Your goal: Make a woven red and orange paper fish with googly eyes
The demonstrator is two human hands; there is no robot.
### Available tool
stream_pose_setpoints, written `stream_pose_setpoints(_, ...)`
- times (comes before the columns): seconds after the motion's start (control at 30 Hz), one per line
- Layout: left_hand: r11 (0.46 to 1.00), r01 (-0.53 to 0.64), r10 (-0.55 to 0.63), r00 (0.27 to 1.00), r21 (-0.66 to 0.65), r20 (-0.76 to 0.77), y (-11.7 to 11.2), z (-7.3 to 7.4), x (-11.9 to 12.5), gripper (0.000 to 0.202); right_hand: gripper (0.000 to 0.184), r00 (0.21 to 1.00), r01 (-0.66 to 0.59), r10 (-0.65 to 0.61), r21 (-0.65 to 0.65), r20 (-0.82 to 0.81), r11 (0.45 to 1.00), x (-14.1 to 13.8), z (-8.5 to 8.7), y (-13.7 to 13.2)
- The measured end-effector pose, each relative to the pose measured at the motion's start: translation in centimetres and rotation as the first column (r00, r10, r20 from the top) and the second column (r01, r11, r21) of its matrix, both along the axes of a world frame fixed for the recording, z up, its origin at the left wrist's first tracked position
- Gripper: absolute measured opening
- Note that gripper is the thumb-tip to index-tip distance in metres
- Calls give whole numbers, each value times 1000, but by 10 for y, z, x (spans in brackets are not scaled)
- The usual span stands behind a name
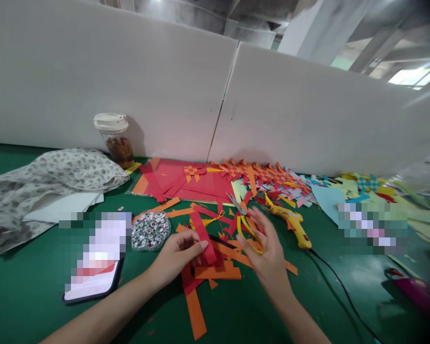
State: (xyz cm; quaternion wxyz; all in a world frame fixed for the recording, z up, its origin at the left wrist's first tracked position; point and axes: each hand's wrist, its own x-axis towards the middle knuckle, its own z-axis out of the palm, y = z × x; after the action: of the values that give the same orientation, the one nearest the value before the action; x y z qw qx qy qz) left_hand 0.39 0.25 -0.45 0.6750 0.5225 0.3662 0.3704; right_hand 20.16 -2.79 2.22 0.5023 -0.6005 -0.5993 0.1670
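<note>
My left hand pinches a red paper strip between thumb and fingers, above a heap of orange paper strips and red ones on the green table. My right hand hovers just to the right with its fingers spread, right over the yellow-handled scissors, which lie on the strips. It holds nothing.
A yellow glue gun with a black cord lies right of the scissors. A round dish of googly eyes and a phone sit to the left. Farther back: woven paper pieces, red sheets, a lidded cup, patterned cloth, white partition boards.
</note>
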Motion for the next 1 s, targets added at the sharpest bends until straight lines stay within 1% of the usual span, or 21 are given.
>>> stream_pose_setpoints(0.03,1000,3,-3,1000,-6,10,0,0,0,26,42,994,-44,47,-29,96,999,-2,1,-1)
stream_pose_setpoints(0.07,1000,6,-6,1000,-8,20,0,-1,1,26,31,981,-101,115,-90,158,991,-6,2,-3)
stream_pose_setpoints(0.1,1000,9,-9,1000,-7,26,0,-1,1,26,21,965,-175,200,-154,169,972,-10,3,-5)
stream_pose_setpoints(0.13,1000,13,-12,1000,-3,25,0,-1,1,25,17,949,-242,274,-194,157,951,-15,3,-7)
stream_pose_setpoints(0.17,1000,13,-14,1000,3,20,1,-1,1,25,16,937,-282,317,-217,146,935,-20,3,-10)
stream_pose_setpoints(0.23,1000,13,-13,1000,18,6,1,-1,0,25,18,926,-315,353,-246,130,917,-28,3,-13)
stream_pose_setpoints(0.33,1000,2,-2,1000,17,3,1,1,0,24,22,924,-315,362,-286,126,905,-31,5,-13)
stream_pose_setpoints(0.47,996,-85,86,996,-38,20,2,4,-1,26,26,921,-319,373,-338,110,886,-29,5,-11)
stream_pose_setpoints(0.53,992,-102,105,994,-72,39,2,5,-2,26,26,924,-318,372,-352,94,880,-27,4,-11)
stream_pose_setpoints(0.73,989,-97,106,992,-110,75,2,7,-3,25,25,932,-299,353,-379,80,876,-25,-1,-10)
stream_pose_setpoints(0.87,988,-96,106,991,-123,77,2,5,-2,25,27,943,-270,324,-391,79,880,-24,-1,-9)
stream_pose_setpoints(1.0,983,-109,122,989,-146,83,3,3,-3,24,27,940,-273,330,-386,90,881,-23,0,-9)
